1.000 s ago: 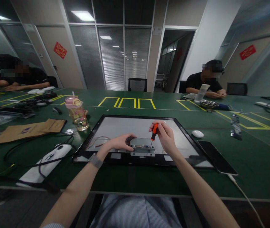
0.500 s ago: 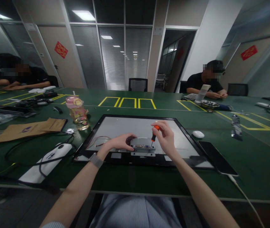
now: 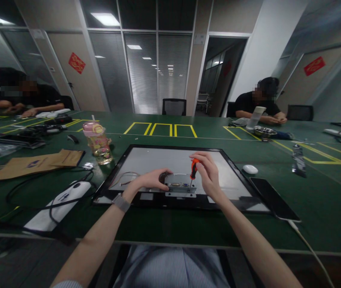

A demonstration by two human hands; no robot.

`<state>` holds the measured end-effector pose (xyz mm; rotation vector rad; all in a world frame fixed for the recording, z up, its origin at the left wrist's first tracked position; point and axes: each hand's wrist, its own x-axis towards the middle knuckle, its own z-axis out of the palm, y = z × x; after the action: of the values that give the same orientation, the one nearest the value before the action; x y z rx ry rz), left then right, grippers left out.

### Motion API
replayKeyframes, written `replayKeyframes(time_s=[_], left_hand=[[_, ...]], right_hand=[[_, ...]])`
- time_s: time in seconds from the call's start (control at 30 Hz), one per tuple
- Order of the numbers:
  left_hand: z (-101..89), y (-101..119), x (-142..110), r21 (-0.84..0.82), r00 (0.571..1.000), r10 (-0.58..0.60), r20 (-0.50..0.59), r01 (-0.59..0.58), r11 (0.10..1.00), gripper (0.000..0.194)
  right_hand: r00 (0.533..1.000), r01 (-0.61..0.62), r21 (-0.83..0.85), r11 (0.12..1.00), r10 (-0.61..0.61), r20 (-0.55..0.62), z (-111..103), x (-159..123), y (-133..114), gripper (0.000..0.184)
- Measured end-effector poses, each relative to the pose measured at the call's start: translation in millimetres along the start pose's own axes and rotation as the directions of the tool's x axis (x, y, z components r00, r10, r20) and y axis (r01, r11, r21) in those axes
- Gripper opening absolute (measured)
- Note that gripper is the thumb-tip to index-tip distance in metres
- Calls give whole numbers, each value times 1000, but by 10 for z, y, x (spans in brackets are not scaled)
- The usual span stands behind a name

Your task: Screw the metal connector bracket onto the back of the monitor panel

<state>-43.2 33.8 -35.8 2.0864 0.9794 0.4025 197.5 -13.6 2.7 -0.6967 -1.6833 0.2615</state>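
A flat display panel with a black frame lies on the green table before me. Near its front edge stands a metal bracket with a row of connector ports. My left hand grips the bracket's left end, thumb in front and fingers behind, partly hidden. With my right hand I hold a screwdriver by its orange and black handle. Its shaft points down, and the tip meets the bracket's right part. Whether the tip sits in a screw is too small to tell.
Left of the panel are a pink-lidded bottle, a brown paper bag and a white power strip with black cables. On the right lie a phone on a charging cable and a white case. Other people sit across the table.
My right hand's fingers have shifted around the screwdriver handle, so more of the handle shows. The screwdriver leans slightly differently. My left hand and the bracket have stayed put.
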Motion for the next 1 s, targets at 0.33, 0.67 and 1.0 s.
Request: replayKeyframes(time_s=[0.33, 0.67, 1.0], left_hand=[[0, 62, -22, -18, 1000, -11, 5, 11, 1000, 64], [2, 50, -24, 14, 1000, -19, -5, 19, 1000, 65], [-5, 25, -6, 4, 1000, -5, -4, 5, 1000, 65]], right_hand=[[996, 62, -142, 988, -71, -55, 25, 13, -45, 14], [999, 45, -115, 992, -48, -23, 45, -10, 4, 23], [999, 46, -59, 997, -47, -14, 8, -15, 0, 25]])
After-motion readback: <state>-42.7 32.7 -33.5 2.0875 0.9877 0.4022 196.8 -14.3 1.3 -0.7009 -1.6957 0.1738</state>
